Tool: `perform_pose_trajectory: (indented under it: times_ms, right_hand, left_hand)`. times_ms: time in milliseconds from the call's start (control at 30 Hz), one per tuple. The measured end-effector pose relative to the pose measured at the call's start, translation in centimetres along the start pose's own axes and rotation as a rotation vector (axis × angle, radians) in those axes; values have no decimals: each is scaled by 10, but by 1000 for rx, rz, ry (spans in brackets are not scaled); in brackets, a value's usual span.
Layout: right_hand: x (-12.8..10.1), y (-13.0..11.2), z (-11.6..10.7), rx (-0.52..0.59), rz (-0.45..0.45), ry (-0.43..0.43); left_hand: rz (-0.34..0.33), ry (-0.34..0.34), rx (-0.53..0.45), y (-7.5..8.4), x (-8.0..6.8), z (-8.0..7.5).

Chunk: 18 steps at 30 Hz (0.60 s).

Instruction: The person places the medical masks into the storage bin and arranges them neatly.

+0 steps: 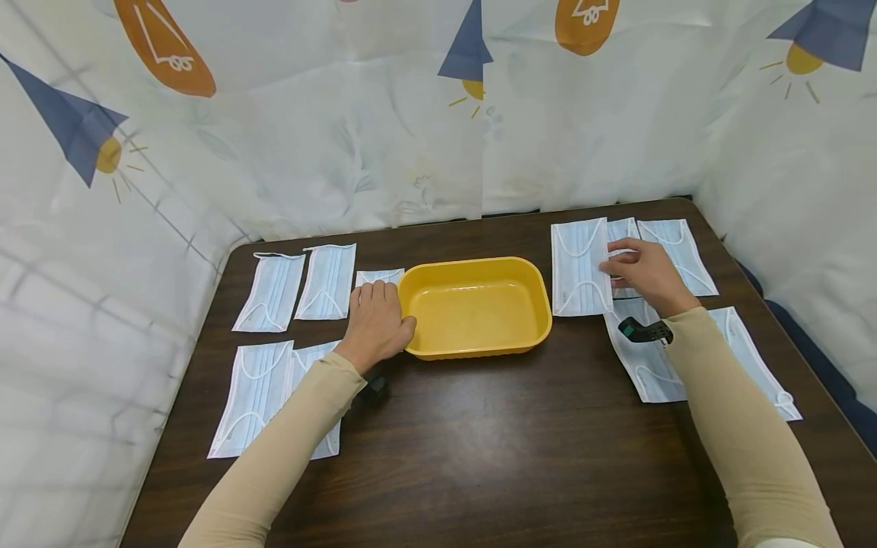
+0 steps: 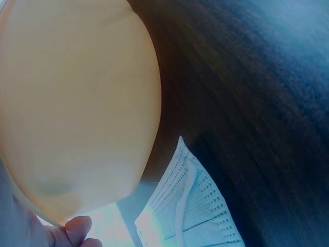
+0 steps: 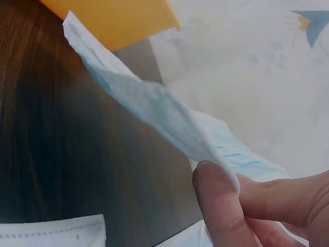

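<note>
A yellow plastic tray (image 1: 475, 307) sits mid-table with only its bare inside showing. My left hand (image 1: 375, 321) grips its left rim, thumb over the edge; the left wrist view shows fingertips (image 2: 77, 231) at the rim. Between thumb and fingers, my right hand (image 1: 651, 274) pinches the right edge of a pale blue face mask (image 1: 581, 266), just right of the tray. The right wrist view shows that mask (image 3: 149, 108) edge-on, raised off the table. Beneath the right hand and wrist lie more masks (image 1: 644, 365), partly covered.
Face masks lie in two rows at the left, one (image 1: 269, 293) in the back row and another (image 1: 253, 392) in front, partly under the left forearm. Others (image 1: 678, 247) lie at the right. Printed white curtains (image 1: 411, 152) hang behind the dark wooden table (image 1: 493, 457).
</note>
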State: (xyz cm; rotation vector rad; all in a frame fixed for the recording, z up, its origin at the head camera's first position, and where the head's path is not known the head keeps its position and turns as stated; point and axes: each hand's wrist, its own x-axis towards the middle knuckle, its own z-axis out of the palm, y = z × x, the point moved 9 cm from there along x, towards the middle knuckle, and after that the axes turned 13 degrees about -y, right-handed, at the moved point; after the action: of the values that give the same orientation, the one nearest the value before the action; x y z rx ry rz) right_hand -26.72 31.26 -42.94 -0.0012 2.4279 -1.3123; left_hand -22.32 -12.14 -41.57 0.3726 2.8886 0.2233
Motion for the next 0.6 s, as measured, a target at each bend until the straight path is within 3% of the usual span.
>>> perform_pose_trajectory:
  times_ms: [267,600]
  right_hand:
    - [-5,-11,-9,22,-42,24]
    - [-14,-42,-20,-97,-125,87]
  left_hand:
    - [2,9,-4,-2,-1,0]
    - [2,23,5,-1,-1,-2]
